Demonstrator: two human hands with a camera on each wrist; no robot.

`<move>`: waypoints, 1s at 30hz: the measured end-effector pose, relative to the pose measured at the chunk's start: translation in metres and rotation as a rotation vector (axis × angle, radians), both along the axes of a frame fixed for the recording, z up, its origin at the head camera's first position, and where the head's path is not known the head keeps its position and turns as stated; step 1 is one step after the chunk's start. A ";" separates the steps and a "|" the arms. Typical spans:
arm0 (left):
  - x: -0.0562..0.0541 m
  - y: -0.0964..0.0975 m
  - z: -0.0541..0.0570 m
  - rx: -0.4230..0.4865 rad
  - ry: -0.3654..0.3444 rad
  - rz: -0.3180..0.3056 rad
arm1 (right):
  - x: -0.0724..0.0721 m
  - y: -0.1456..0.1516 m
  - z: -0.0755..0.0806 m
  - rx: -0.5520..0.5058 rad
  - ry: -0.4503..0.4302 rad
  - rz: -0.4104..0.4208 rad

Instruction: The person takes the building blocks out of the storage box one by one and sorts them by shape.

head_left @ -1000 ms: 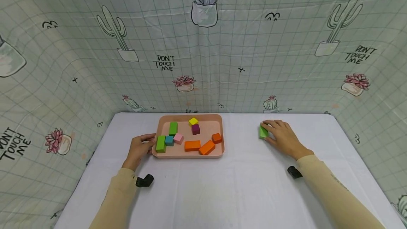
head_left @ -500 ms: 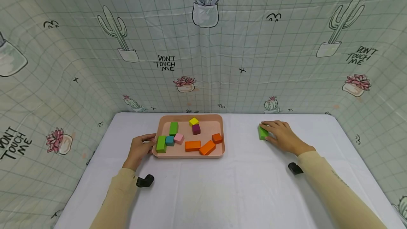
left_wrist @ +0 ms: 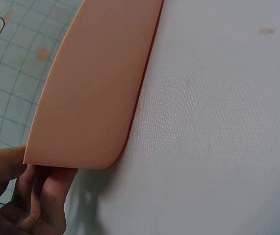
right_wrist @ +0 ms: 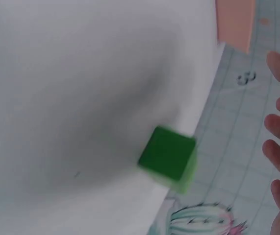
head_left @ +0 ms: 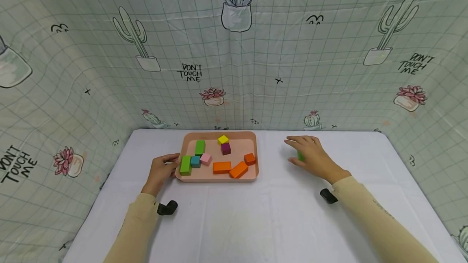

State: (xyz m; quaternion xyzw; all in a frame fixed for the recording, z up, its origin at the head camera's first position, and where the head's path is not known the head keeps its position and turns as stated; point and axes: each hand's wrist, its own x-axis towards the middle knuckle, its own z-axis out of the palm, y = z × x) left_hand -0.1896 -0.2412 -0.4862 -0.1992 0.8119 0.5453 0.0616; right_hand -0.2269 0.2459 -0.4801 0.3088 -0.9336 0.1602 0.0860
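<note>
Shifting leftward since the earlier frame, the right hand (head_left: 315,158) is no longer pinching the loose green block (head_left: 300,156); its fingers are spreading apart and, in the right wrist view, are showing a gap from the block. That block is resting on the table (head_left: 234,222), well right of the tray (head_left: 241,145), with the hand covering most of it from above, so its long axis is staying hard to tell. What any coming move is turning on, I judge, is this offset: the block is lying beneath the spread fingers, slightly right of their tips, while those fingertips are pointing left, toward the tray. Of the two, the right hand is sitting much nearer the block. Across the scene, the left hand (head_left: 159,174) is gripping the tray's left end, its thumb touching the rim and its bent fingers lying against the end below. The tray's long axis is running left to right, and inside it two green blocks (head_left: 185,165) are standing at the left beside a teal cube (head_left: 195,161) and a pink cube (head_left: 206,159), while three orange blocks (head_left: 222,168) are occupying the near right part.
</note>
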 end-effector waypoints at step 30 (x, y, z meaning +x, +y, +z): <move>0.000 0.001 0.003 -0.017 -0.005 0.004 | 0.008 -0.082 0.012 0.011 0.039 0.108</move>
